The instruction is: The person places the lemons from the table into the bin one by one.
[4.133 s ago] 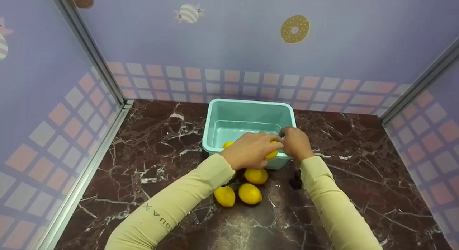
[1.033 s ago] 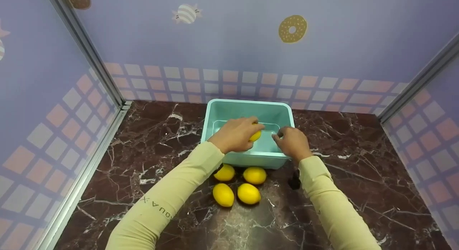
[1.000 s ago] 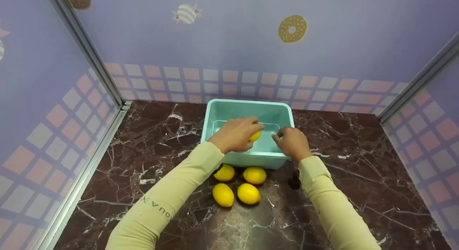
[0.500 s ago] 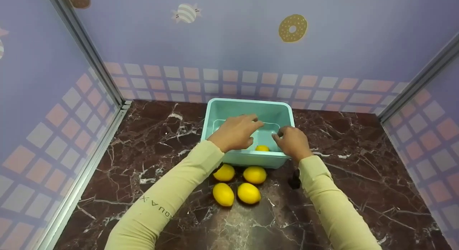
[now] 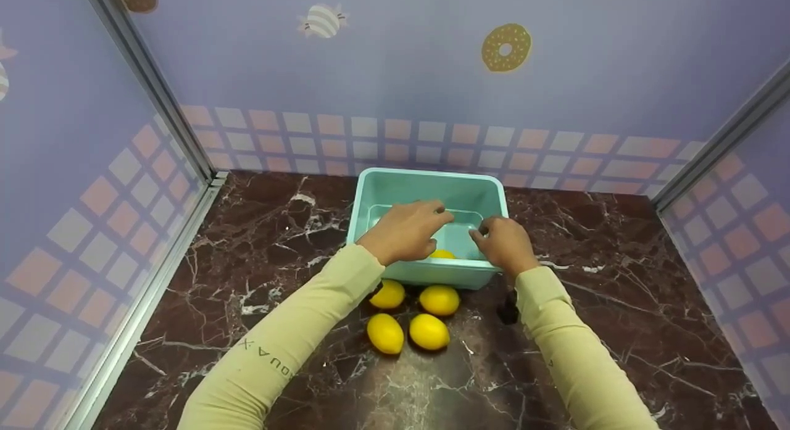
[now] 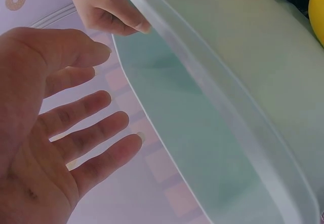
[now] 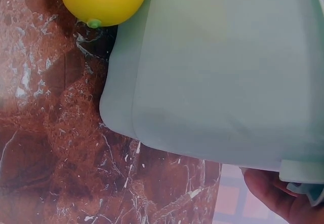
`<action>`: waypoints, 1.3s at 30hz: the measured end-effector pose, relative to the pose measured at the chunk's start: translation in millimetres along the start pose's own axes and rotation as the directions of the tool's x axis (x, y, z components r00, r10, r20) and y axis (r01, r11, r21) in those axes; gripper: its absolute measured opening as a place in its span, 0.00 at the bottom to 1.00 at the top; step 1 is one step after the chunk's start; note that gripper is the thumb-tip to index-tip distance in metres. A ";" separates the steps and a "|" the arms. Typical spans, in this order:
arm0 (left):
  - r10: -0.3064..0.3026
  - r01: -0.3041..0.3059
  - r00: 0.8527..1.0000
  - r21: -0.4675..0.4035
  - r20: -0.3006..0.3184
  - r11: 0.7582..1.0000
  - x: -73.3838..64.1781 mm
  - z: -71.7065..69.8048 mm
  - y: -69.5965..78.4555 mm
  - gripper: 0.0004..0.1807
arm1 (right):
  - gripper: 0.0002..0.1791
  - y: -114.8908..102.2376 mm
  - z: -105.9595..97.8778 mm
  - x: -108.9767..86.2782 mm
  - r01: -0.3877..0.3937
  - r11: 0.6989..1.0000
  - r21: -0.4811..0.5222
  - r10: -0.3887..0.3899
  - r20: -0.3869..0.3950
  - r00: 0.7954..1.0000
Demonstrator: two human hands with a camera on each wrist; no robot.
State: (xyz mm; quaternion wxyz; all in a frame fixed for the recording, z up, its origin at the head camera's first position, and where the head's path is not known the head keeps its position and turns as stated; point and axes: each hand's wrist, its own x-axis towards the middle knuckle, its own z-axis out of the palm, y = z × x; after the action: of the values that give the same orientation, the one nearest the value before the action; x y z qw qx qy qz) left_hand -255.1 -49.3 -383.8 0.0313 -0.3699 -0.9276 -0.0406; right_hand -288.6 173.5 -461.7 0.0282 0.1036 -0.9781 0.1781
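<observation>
My left hand (image 5: 404, 231) hovers palm down over a light teal plastic basin (image 5: 432, 184). In the left wrist view its fingers (image 6: 96, 133) are spread and hold nothing. Inside the basin, by the near wall, a yellow lemon (image 5: 443, 255) shows partly beneath the hand. The hand and arm cover the basin's left part, so anything lying there is hidden. At the near right corner, my right hand (image 5: 507, 242) grips the basin's rim. Four-sided group aside, one lemon (image 7: 106, 1) lies against the basin's outer wall in the right wrist view.
Several lemons (image 5: 429, 332) lie on the dark red marbled tabletop (image 5: 278, 232) in front of the basin. Patterned lilac walls (image 5: 419, 66) stand behind and on both sides. A small black object (image 5: 508, 311) sits at the right wrist.
The left hand carried a lemon from the near rim over the basin and let it go inside. Since then that lemon has shifted slightly left. The right hand stays at the rim.
</observation>
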 end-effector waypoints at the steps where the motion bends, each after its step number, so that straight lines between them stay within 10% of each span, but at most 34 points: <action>1: 0.005 -0.005 1.000 0.001 -0.006 1.000 -0.4 0.3 0.2 0.25 | 0.19 0.1 0.2 0.1 0.003 1.000 0.004 -0.003 0.002 1.000; 39: 0.068 -0.067 0.997 0.027 -0.046 0.997 -25.9 6.3 4.0 0.23 | 0.19 1.9 0.6 1.2 -0.023 0.999 0.044 0.022 0.031 0.999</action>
State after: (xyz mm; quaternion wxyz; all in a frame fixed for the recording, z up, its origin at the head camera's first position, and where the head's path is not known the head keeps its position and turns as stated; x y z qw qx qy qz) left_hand -233.8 -63.4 -392.2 0.0592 -0.3997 -0.9140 -0.0363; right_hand -290.2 174.8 -462.9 0.0089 0.0959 -0.9754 0.1985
